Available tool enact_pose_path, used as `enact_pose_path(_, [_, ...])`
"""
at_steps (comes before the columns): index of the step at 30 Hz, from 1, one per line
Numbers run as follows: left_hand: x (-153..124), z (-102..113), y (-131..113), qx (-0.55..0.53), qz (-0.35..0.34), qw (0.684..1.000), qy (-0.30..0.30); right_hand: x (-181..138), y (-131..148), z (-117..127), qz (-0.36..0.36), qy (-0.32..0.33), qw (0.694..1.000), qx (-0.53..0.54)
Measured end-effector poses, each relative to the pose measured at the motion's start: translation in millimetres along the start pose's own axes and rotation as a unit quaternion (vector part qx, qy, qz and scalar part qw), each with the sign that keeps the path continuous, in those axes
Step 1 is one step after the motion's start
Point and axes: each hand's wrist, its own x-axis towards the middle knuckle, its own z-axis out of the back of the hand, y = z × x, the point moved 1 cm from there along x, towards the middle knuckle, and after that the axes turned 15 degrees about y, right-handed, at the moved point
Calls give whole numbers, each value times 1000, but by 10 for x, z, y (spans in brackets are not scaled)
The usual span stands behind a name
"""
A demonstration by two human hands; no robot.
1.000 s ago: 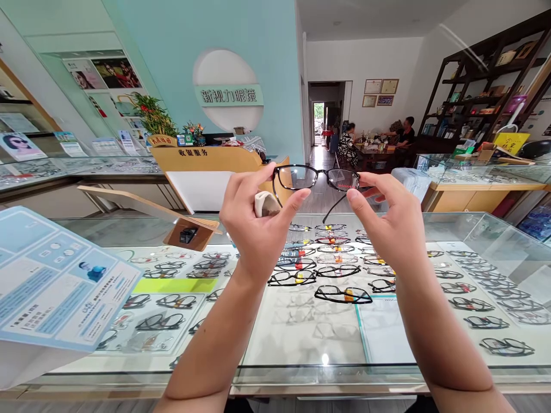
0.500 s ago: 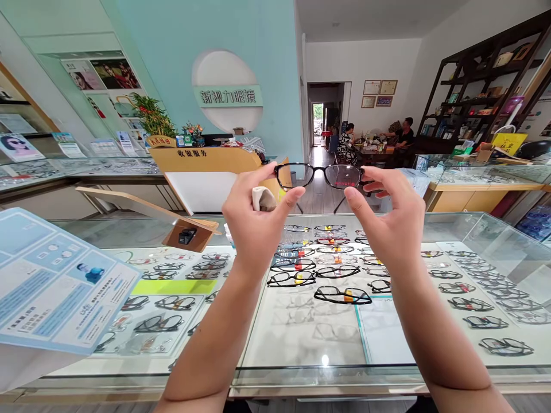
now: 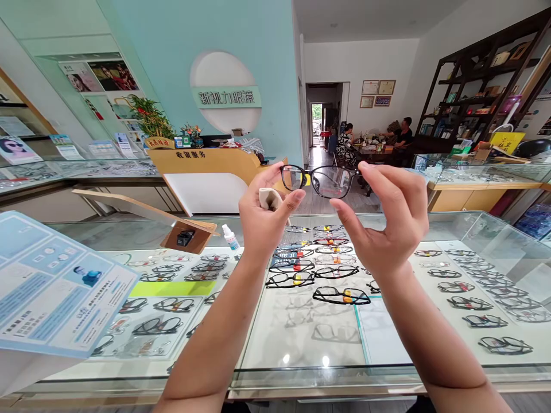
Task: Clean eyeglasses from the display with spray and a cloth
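Note:
A pair of black-rimmed eyeglasses (image 3: 330,198) is up at chest height, turned at an angle with its right lens nearer. My left hand (image 3: 264,215) grips the glasses at their left end, index finger on top and thumb below the left lens. A folded beige cloth (image 3: 267,198) is tucked in the same hand. Beside the right end is my right hand (image 3: 390,226), its index fingertip at the frame's corner and its thumb apart, under the right lens. Its fingers look spread rather than closed on the frame. The temples are mostly hidden.
Below lies a glass display counter (image 3: 301,358) with rows of eyeglasses (image 3: 341,295). A white spray bottle (image 3: 230,238), a tilted wooden stand (image 3: 185,238) and a blue leaflet (image 3: 55,281) are on the left. Two people (image 3: 346,140) sit at a table far back.
The eyeglasses have turned from facing straight to an angle. My left hand has shifted right, uncovering the spray bottle. My right hand's thumb has moved left and its fingers have changed pose.

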Motion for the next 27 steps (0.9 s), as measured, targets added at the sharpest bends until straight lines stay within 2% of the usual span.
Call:
enact_pose_path(2, [-6, -27, 45, 17, -24, 999, -23, -8, 21, 4, -18, 22, 999, 18])
enact_pose_path(5, [-27, -53, 45, 68, -60, 993, -80, -16, 15, -17, -17, 11, 999, 28])
enact_pose_path(8, [-56, -53, -9, 132, -107, 975, -143, -8, -18, -66, -11, 7, 999, 48])
enact_pose_path(11, [-80, -37, -54, 150, -143, 962, -180, 7, -54, -114, -24, 37, 995, 90])
enact_pose_path(17, [-101, -23, -41, 151, -146, 960, -186, 7, -124, -155, -54, 57, 979, 186])
enact_pose_path(23, [-113, -21, -23, 174, -132, 959, -178, 24, -150, -175, -70, 48, 974, 209])
enact_pose_path(27, [-121, -21, -33, 182, -152, 955, -178, 38, -156, -187, -73, 44, 969, 232])
